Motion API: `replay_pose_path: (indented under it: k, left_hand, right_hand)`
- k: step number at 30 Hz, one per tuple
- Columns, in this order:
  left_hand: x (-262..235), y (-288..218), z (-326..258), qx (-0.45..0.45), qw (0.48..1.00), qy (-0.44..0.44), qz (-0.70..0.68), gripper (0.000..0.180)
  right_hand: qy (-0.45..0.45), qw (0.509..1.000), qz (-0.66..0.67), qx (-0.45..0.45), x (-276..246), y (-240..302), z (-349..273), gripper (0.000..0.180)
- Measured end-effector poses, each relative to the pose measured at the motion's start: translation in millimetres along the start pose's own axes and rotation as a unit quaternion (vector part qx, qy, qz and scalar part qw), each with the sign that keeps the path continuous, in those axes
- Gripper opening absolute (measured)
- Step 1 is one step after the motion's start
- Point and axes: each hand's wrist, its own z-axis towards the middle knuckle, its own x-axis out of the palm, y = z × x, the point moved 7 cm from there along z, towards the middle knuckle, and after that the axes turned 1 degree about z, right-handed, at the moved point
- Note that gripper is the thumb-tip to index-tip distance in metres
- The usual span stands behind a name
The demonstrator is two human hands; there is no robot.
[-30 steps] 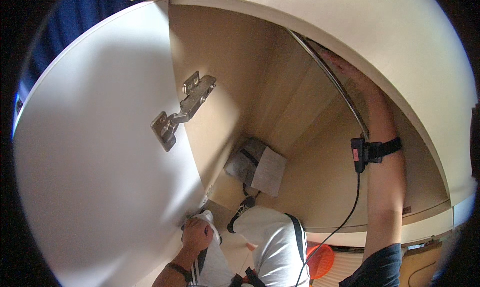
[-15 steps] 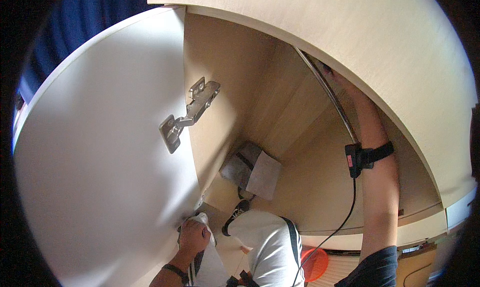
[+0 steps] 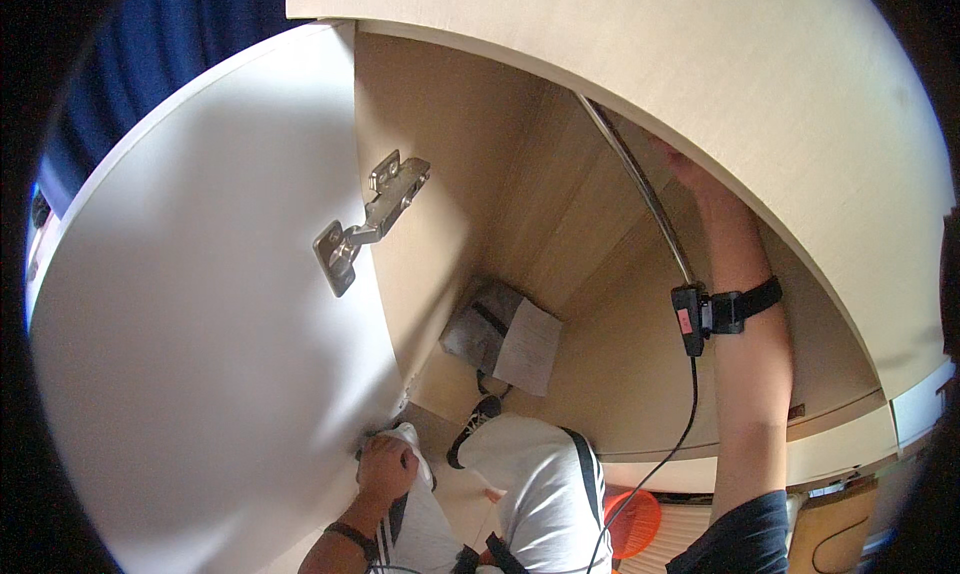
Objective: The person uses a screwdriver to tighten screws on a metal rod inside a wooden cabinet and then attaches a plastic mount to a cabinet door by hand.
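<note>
My right arm reaches into a wooden cabinet (image 3: 560, 239), under the pale upper panel (image 3: 640, 34). The panel's edge partly covers my right hand (image 3: 684, 164); its fingers and anything in them are hidden. A metal rod (image 3: 637, 174) slants beside that forearm, its near end behind a black strapped-on device (image 3: 690, 319). Low down by the door, my left hand (image 3: 388, 466) is closed, fingers curled at my left leg. White material (image 3: 411, 438) shows beside it; whether the hand grips this I cannot tell. The white door (image 3: 210, 274) stands swung out on a metal hinge (image 3: 375, 219).
A grey bag-like thing (image 3: 480, 324) with a pale flap lies at the cabinet's bottom, close to my dark shoe (image 3: 474, 429). A black cable (image 3: 692, 404) runs from the device past my leg. An orange basket-like object (image 3: 633, 524) and a dark blue curtain (image 3: 190, 64) are nearby.
The view has shifted slightly, with the rod and hinge now a little further left. My right hand has moved slightly within the cabinet. My left hand keeps its place.
</note>
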Motion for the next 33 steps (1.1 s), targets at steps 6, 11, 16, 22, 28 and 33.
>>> replay_pose_path:
  k: [6,11,16,22,28,33]
  left_hand:
    - [3,5,-4,-0.016,1.0,0.006,-0.017,0.017]
    - [0,-6,5,-0.01,1.0,0.023,-0.012,0.018]
    - [-6,-1,-2,-0.022,0.999,0.03,-0.023,0.019]
    - [-6,-6,3,-0.015,0.999,-0.007,-0.032,0.018]
    - [-7,0,-3,-0.024,0.999,0.014,-0.026,0.017]
    - [-7,-10,1,-0.007,1.0,0.014,-0.003,0.017]
  right_hand:
    - [0.198,0.925,0.291,0.143,44,15,-12,0.043]
    - [0.125,0.988,-0.089,0.011,23,45,-22,0.044]
    - [0.038,0.924,-0.364,-0.11,36,55,-36,0.046]
    - [0.047,0.997,-0.043,-0.046,17,-16,3,0.04]
    - [0.138,0.864,0.433,0.214,45,-14,-22,0.039]
    - [0.041,0.978,0.058,0.198,23,-13,-15,0.035]
